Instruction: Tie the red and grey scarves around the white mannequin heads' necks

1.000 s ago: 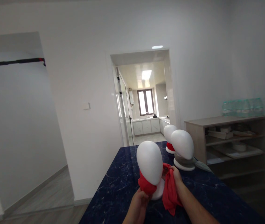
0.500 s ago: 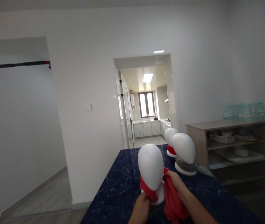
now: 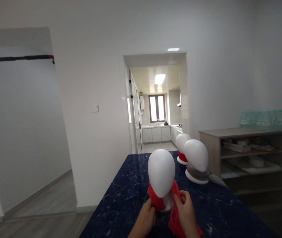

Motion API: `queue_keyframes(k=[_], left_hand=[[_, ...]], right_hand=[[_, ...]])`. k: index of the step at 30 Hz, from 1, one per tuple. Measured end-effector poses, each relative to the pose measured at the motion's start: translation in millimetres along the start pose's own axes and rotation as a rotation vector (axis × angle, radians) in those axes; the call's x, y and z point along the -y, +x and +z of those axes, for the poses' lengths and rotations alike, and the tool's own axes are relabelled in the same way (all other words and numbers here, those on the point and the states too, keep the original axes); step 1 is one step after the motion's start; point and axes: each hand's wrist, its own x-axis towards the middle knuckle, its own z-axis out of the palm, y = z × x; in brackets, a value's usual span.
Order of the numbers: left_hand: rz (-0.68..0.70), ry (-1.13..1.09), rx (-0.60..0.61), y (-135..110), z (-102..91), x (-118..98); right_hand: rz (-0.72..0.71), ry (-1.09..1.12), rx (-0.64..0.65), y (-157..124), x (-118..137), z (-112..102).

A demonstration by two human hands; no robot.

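Note:
A white mannequin head point(image 3: 161, 172) stands upright on the dark blue marbled table point(image 3: 116, 188), right in front of me. A red scarf point(image 3: 156, 200) goes round behind its neck and comes forward on both sides. At the left of the neck, my left hand point(image 3: 146, 214) is closed on the scarf. My right hand point(image 3: 185, 208) pinches the scarf on the right side, and its longer end hangs down beneath that hand. The front of the white neck shows between the two sides.
Behind to the right stand a mannequin head point(image 3: 196, 155) with a grey scarf point(image 3: 198, 174) and another point(image 3: 182, 142) with a red scarf. A wooden shelf unit point(image 3: 210, 152) beyond the table carries bottled water point(image 3: 262, 120). A doorway opens onto a kitchen.
My right hand has moved lower and nearer the neck, drawing its side of the scarf in. The left hand still grips its side. The view has shifted slightly.

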Motion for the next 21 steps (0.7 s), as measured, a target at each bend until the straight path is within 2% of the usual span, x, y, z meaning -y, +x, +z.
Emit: queue_keyframes(k=[5,7,13,17,21], left_hand=[[0.016,-0.022,-0.006,0.0,0.0,-3.8],[0.011,-0.03,0.015,-0.3,0.2,-5.0],[0.01,-0.003,0.039,1.2,3.0,-1.4],[0.002,-0.046,-0.006,5.9,4.2,4.7],[-0.006,-0.012,-0.022,11.3,4.2,3.6]], right_hand=[[-0.162,-0.269,0.196,-14.0,15.7,5.0],[-0.201,-0.328,0.227,-15.7,18.5,7.7],[-0.337,-0.33,0.158,-15.4,13.3,10.1],[-0.344,-0.342,0.138,-18.2,11.1,13.8],[-0.346,-0.358,0.175,-20.5,9.7,18.2]])
